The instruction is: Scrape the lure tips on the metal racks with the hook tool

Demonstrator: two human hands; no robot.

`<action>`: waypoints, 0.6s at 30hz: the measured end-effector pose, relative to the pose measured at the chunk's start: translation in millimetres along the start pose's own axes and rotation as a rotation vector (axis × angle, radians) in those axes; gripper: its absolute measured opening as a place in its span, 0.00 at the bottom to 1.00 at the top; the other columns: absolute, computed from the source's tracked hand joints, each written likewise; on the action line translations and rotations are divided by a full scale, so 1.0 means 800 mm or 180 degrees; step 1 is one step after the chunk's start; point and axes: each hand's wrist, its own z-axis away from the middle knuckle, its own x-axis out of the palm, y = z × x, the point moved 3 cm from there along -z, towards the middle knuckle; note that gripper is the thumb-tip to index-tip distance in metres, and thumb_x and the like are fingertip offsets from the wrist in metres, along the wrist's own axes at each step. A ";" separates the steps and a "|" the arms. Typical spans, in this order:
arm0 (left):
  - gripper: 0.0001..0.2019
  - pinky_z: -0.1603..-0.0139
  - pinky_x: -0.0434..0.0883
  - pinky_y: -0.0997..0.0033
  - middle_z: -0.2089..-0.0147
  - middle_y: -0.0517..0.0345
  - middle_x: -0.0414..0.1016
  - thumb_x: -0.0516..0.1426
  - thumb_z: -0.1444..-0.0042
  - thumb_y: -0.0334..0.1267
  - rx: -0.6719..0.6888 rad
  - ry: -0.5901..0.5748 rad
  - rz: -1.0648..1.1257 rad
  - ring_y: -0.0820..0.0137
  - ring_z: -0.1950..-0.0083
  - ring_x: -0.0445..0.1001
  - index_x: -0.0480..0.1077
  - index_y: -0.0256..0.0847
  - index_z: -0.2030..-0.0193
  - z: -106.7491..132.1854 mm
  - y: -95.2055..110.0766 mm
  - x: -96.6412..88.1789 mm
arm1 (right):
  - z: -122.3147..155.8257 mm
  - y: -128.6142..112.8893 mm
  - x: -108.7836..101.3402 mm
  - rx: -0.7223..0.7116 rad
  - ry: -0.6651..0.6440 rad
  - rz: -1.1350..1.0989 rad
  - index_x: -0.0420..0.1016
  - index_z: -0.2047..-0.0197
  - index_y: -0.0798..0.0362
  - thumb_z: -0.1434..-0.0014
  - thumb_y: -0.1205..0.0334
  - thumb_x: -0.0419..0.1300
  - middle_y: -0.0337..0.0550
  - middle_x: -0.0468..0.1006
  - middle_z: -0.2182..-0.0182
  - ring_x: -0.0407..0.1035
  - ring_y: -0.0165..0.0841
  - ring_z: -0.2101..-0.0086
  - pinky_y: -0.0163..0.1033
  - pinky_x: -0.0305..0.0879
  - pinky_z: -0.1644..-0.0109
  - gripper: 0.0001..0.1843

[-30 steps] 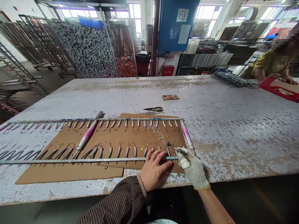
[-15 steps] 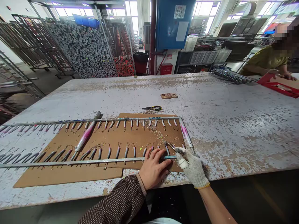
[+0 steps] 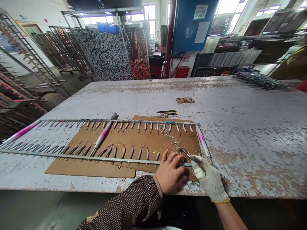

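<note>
Left hand [image 3: 170,174], bare, brown checked sleeve: lies palm-down at the near edge of the worktop [image 3: 240,115], fingers spread and pressing on the right end of the near metal rail [image 3: 96,157]. It grips nothing, just bears down on the rail and the cardboard sheet [image 3: 144,140] under it.

Right hand [image 3: 211,180], white knit glove: closed on a thin pointed metal tool [image 3: 185,153], pinched between thumb and forefinger. Tool tip points away and to the left, at the small lures hanging off the rail just beyond the left fingertips; cannot tell whether the tip touches one.

Near rail runs left to right along the near edge, carrying a row of small grey-pink lures [image 3: 124,152] on wire hooks. A second rail [image 3: 120,121] lies parallel, farther from the near edge, with its own row of lures. A pink-and-white rod [image 3: 103,134] lies slantwise across both rails, left of centre; another pink rod [image 3: 202,142] sits along the right edge of the cardboard, just beside the gloved hand. Paint flecks are scattered on the cardboard between the rails.

Farther toward the worktop's middle: yellow-handled pliers [image 3: 166,112], then a small brown tag [image 3: 185,100]. Far right corner: a bundle of metal racks [image 3: 260,80]
</note>
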 end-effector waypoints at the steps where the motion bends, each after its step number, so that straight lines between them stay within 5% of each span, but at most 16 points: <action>1: 0.13 0.23 0.43 0.36 0.29 0.51 0.67 0.60 0.32 0.52 -0.0007 -0.0019 -0.0047 0.52 0.27 0.59 0.78 0.52 0.46 0.000 0.000 0.000 | 0.001 0.002 0.000 -0.0012 0.0007 0.0064 0.83 0.45 0.47 0.31 0.41 0.53 0.47 0.88 0.53 0.83 0.45 0.56 0.47 0.77 0.51 0.26; 9: 0.17 0.23 0.40 0.36 0.27 0.51 0.64 0.58 0.30 0.56 0.0085 -0.0056 -0.0084 0.53 0.26 0.57 0.77 0.54 0.42 -0.001 0.012 0.008 | 0.006 0.022 0.001 -0.0347 0.0022 0.0438 0.83 0.44 0.49 0.29 0.38 0.50 0.50 0.87 0.52 0.83 0.45 0.59 0.46 0.76 0.55 0.30; 18: 0.16 0.24 0.43 0.35 0.28 0.52 0.64 0.57 0.29 0.54 -0.0046 -0.0018 -0.0132 0.53 0.26 0.57 0.77 0.56 0.42 0.002 0.008 0.012 | 0.007 0.019 -0.003 -0.0832 0.0321 0.0887 0.85 0.47 0.49 0.28 0.32 0.45 0.48 0.88 0.57 0.79 0.39 0.74 0.41 0.70 0.70 0.37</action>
